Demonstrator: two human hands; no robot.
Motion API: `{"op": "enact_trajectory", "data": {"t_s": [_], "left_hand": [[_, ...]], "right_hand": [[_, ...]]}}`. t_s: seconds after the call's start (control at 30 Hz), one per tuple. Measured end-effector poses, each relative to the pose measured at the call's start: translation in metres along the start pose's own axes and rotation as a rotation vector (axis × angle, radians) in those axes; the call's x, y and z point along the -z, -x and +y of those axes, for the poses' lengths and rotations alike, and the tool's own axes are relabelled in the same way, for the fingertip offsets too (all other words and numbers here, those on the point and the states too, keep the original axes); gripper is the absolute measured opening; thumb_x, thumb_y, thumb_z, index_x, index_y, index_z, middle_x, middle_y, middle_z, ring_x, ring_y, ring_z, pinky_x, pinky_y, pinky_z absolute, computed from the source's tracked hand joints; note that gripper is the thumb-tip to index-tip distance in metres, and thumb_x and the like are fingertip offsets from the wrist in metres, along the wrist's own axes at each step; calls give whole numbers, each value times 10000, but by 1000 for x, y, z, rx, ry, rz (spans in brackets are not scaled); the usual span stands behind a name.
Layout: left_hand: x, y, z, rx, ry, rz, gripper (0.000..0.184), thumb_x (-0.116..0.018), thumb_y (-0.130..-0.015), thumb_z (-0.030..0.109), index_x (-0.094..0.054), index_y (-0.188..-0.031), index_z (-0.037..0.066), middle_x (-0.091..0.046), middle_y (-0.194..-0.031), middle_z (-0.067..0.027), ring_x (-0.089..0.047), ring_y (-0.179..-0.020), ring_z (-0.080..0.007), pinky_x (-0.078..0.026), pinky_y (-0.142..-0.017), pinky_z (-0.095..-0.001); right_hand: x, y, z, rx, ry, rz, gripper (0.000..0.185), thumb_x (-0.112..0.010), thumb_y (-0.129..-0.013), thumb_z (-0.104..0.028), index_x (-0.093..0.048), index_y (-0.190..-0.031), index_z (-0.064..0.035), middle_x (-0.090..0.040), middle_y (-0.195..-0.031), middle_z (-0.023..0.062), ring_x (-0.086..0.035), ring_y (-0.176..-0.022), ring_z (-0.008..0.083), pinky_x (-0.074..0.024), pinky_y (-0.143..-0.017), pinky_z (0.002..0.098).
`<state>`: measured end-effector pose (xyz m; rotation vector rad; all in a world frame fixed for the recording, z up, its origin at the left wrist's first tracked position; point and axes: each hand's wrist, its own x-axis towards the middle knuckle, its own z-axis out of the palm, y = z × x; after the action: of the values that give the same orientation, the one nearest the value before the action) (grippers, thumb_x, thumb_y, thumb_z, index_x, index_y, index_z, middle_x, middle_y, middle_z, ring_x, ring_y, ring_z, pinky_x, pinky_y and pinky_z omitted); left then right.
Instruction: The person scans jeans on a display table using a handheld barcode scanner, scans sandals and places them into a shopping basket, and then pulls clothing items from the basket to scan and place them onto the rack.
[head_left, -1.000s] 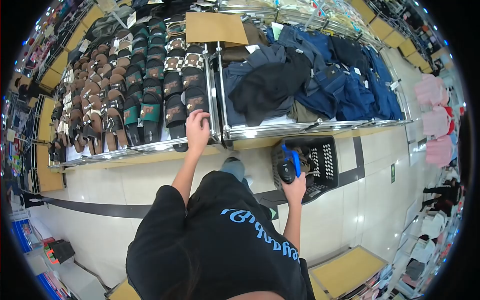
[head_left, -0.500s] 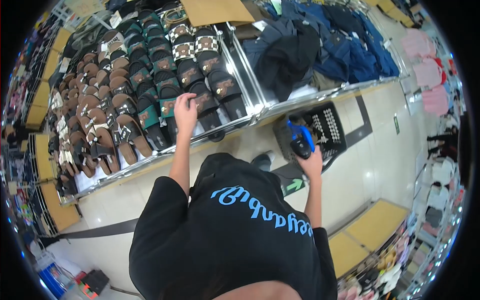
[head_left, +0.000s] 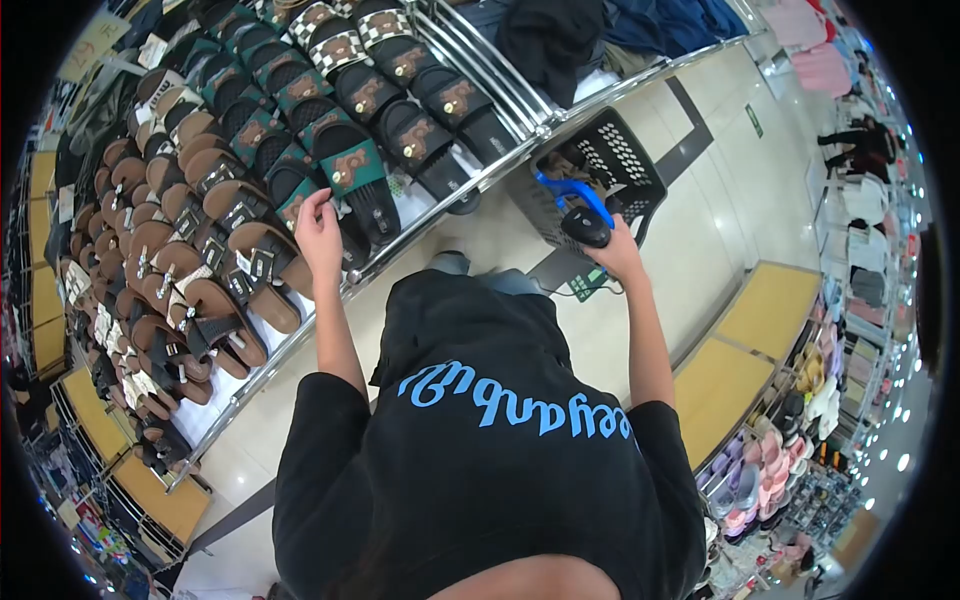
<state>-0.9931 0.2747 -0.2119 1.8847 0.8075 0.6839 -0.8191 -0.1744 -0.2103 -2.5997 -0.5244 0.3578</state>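
Observation:
My left hand (head_left: 318, 240) is over the near edge of the slide display, fingers apart and slightly bent. It is at the green slide (head_left: 290, 195) in the front row; I cannot tell whether the fingertips touch it. Beside it is another green slide (head_left: 352, 172) with a brown bear on its strap. My right hand (head_left: 620, 252) is closed around the blue handle (head_left: 575, 188) of a black shopping basket (head_left: 650, 185). A rounded black device (head_left: 586, 227) sits against the handle by my fingers. Some items lie inside the basket, too indistinct to name.
Rows of brown sandals (head_left: 235, 205) fill the left of the rack, edged by a metal rail (head_left: 400, 240). Dark blue clothes (head_left: 680, 30) lie on the adjoining rack. A yellow-topped bench (head_left: 745, 340) stands at right, with pink shoes (head_left: 765, 465) beyond it.
My view has shifted closer to the slides. My left hand has moved left along the front row, from black slides to the green ones. The basket stays in my right hand.

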Motion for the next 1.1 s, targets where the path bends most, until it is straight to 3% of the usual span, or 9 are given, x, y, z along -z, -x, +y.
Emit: {"op": "enact_trajectory", "data": {"t_s": [0.17,0.33,0.5,0.57,0.67,0.77,0.8,0.9,1.1], "left_hand": [[24,14,-8,28,-7,17,189,-537,-895,63,-622,-1062,33,-642,-974,-34,-577,-848,-92,-458,-736,-241],[59,32,-22,-24,104,82,178,-525,-871,35,-621,-1018,11,-634,-964,-77,-614,-836,-146,-491,-750,-265],[113,63,-44,-89,73,152,178,-520,-862,23,-625,-1005,10,-637,-916,-79,-611,-832,-153,-482,-756,-273],[141,82,-54,-131,-44,127,163,-536,-850,42,-634,-979,23,-637,-888,-96,-619,-811,-213,-489,-740,-298],[184,117,-56,-122,-260,92,145,-561,-852,123,-645,-943,47,-635,-881,-111,-604,-829,-275,-460,-818,-361],[233,152,-88,-76,-708,-43,207,-561,-878,238,-645,-971,73,-638,-957,-103,-590,-912,-281,-402,-898,-379],[249,159,-93,-148,-750,-52,248,-539,-887,281,-643,-964,69,-635,-932,-112,-574,-939,-301,-352,-923,-442],[270,169,-103,-200,-670,62,234,-518,-888,275,-649,-887,82,-637,-865,-100,-585,-876,-284,-371,-871,-410],[269,148,-114,-66,-809,-84,320,-457,-927,304,-609,-743,91,-620,-692,-123,-605,-733,-311,-386,-657,-447]], "right_hand": [[-25,38,-41,-88,9,-19,527,-764,-568,-268,-587,-991,-9,-519,-976,177,-530,-941,377,-458,-827,433],[-60,79,-74,44,107,32,386,-740,-621,-272,-647,-908,-32,-505,-958,153,-536,-885,350,-459,-775,438],[-90,125,-110,43,143,-2,369,-747,-620,-280,-662,-898,-54,-494,-980,143,-534,-884,347,-464,-776,440],[-102,141,-128,45,149,-5,366,-746,-624,-284,-664,-895,-53,-488,-988,140,-533,-885,347,-467,-776,440],[-121,164,-155,59,181,4,363,-745,-626,-289,-659,-883,-47,-474,-969,138,-533,-885,347,-471,-761,453],[-137,194,-177,88,214,14,364,-747,-616,-292,-652,-836,-17,-469,-944,143,-533,-852,353,-469,-734,459],[-144,202,-183,107,220,21,364,-747,-615,-293,-651,-825,-12,-470,-941,145,-533,-844,354,-468,-729,457],[-160,224,-202,160,237,56,354,-757,-602,-302,-650,-773,-10,-473,-931,145,-533,-824,353,-469,-712,450],[-187,264,-244,172,215,109,307,-776,-586,-262,-643,-741,-33,-477,-944,134,-537,-808,336,-473,-679,444]]}}
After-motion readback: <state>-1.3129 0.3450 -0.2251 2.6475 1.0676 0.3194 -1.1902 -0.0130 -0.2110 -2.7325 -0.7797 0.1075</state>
